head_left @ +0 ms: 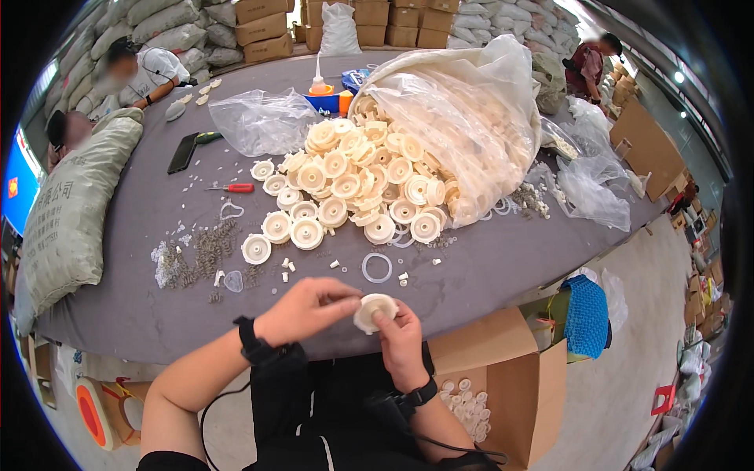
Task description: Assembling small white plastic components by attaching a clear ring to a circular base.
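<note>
My right hand (402,339) grips a round cream plastic part (375,312) with a scalloped edge, the thumb pressed on its middle. My left hand (310,308) meets that part's left edge with fingers bent together; whether something small is pinched in them I cannot make out. Just beyond lies a clear ring (377,268) on the grey-covered table (314,259), with small white plastic pieces (288,265) beside it. Farther off, a large heap of similar cream parts (345,185) spills from a translucent sack (463,118). Dark coil springs (210,251) lie to the left.
An open cardboard box (542,392) holding white round parts stands below the table edge at my right. A red-handled screwdriver (236,188), a phone (182,153) and a clear bag (263,122) lie farther left. A stuffed woven sack (82,208) leans at the left. Other people sit and stand beyond.
</note>
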{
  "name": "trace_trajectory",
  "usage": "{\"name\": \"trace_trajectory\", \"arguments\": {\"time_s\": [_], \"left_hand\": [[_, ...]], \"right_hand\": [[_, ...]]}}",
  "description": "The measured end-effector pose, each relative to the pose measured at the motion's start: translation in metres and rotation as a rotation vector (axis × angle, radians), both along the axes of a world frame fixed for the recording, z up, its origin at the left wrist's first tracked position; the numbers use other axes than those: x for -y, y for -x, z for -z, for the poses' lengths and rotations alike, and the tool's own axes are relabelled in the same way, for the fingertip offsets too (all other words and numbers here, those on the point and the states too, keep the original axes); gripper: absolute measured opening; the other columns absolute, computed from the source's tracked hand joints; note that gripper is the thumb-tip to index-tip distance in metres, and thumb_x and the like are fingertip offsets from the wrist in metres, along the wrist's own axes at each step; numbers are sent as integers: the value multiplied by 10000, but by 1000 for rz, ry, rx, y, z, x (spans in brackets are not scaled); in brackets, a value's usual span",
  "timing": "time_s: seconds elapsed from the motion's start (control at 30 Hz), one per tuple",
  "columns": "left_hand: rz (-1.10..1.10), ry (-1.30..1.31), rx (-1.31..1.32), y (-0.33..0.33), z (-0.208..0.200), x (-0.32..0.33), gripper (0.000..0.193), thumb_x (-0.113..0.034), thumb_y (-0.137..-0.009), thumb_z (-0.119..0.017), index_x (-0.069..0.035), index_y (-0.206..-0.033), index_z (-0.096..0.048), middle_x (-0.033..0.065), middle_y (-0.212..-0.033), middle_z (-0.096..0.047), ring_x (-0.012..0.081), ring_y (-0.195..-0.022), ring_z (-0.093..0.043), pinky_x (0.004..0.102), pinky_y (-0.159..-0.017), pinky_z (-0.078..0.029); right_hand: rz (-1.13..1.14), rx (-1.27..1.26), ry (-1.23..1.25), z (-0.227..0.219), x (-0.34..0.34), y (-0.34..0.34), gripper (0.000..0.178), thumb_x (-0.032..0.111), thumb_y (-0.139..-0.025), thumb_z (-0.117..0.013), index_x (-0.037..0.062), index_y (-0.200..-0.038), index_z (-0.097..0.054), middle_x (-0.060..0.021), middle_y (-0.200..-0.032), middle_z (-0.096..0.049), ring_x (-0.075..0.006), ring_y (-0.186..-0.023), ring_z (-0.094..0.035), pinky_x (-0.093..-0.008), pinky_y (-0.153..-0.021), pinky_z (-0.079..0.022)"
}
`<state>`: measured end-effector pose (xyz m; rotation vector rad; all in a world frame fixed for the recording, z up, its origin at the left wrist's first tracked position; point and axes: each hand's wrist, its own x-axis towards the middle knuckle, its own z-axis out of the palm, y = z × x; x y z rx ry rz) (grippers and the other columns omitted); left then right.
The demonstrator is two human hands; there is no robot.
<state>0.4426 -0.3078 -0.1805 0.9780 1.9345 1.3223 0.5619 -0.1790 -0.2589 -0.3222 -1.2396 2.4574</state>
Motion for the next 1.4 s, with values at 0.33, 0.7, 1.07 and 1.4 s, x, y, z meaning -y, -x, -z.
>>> {"name": "trace_trajectory", "arguments": {"time_s": [0.33,0.7,1.07,1.4], "left_hand": [[99,322,-864,68,31,-41,63,-85,-657,-636,-90,-717,-653,73,-777,-575,250,-827,-554,364,-743,-448],[40,110,-318,45,27,-32,99,-99,-716,-692,-46,-749,-616,10,-704,-580,103,-658,-548,248,-596,-436],[365,-68,305,7,-16,14,121,-123,-815,-669,-23,-880,-648,-30,-742,-601,13,-666,-517,176,-618,-417],[394,-143,227,3,-16,32,154,-112,-804,-673,-16,-924,-663,22,-842,-612,85,-750,-544,233,-698,-436]], "right_hand": [[26,-36,368,2,-23,-9,211,104,-880,-569,6,-1065,-543,-79,-1002,-615,-167,-904,-603,-353,-809,-497],[153,-4,-480,1,-13,-10,193,5,-749,-678,-2,-922,-593,-76,-912,-638,-173,-832,-607,-298,-747,-485],[174,-271,-1038,-47,1,-25,269,-49,-589,-687,42,-841,-661,-73,-838,-624,-212,-792,-613,-294,-675,-492],[67,-303,-970,-47,6,-26,208,-15,-625,-705,17,-824,-654,-88,-870,-634,-222,-832,-607,-315,-731,-487]]}}
